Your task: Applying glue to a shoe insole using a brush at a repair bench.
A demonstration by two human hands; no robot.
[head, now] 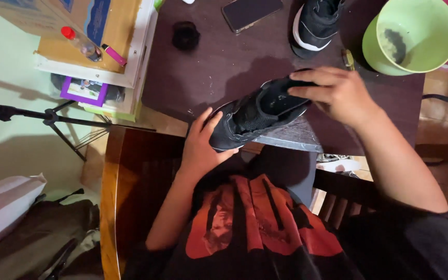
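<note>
I see a dark phone screen (pixel 251 12) top centre, a brown-and-blue cardboard box (pixel 73 21) upper left.

This looks like a room in a home, used as a casual spot for seeing to footwear rather than a workshop or shop. A dark wooden table (pixel 224 67) carries everyday clutter: a smartphone (pixel 251 11), a green plastic bowl (pixel 416 33), a black sneaker (pixel 315 23) and a small round black tin (pixel 185 35), with a wooden chair (pixel 130 171) drawn up to it. Beside the table, cardboard boxes (pixel 86 31) stacked with a small bottle and a pink marker, a tripod (pixel 47 118) on the pale floor and bags (pixel 27 233) heaped nearby add to the lived-in, domestic feel.
</note>
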